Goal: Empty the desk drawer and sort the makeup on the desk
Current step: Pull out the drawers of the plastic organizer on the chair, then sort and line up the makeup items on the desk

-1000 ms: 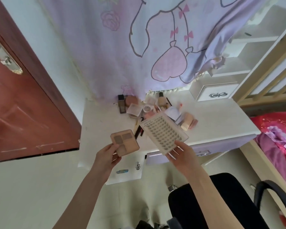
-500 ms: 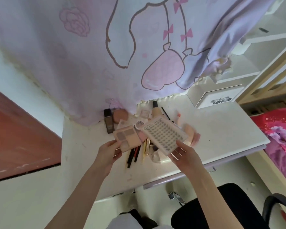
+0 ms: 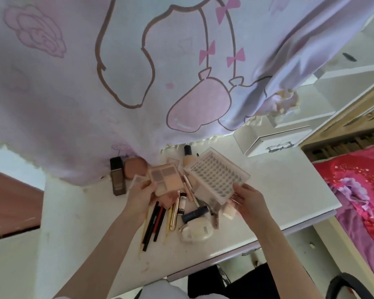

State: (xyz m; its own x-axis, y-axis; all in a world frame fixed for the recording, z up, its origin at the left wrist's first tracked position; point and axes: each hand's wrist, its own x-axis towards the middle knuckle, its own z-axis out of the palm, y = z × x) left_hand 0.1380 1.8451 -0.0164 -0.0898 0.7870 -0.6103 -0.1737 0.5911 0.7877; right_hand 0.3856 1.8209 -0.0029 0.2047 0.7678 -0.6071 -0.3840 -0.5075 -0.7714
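Note:
My left hand point(image 3: 140, 196) grips a pink eyeshadow palette point(image 3: 167, 177) by its lower left corner, above the makeup pile. In my right hand point(image 3: 249, 198) is a clear lash tray point(image 3: 216, 175) with rows of small dark lashes, held tilted by its near corner. Below both lies a heap of makeup on the white desk point(image 3: 279, 186): several dark and yellow pencils point(image 3: 154, 223), a gold tube point(image 3: 175, 214), a dark blue lipstick point(image 3: 194, 211), a cream compact point(image 3: 195, 230). At the back stand a dark foundation bottle point(image 3: 117, 176), a round blush point(image 3: 136, 167) and a beige bottle point(image 3: 187, 154).
A lilac cartoon curtain point(image 3: 138, 72) hangs down onto the desk's back edge. A small white drawer box point(image 3: 274, 139) sits at the back right. A red bedspread point(image 3: 361, 186) lies to the right, a brown door point(image 3: 11, 203) to the left, a black chair point(image 3: 235, 279) below.
The view has moved closer over the desk, and the drawer front seen before is out of sight. Both hands carried the palette and lash tray forward over the pile.

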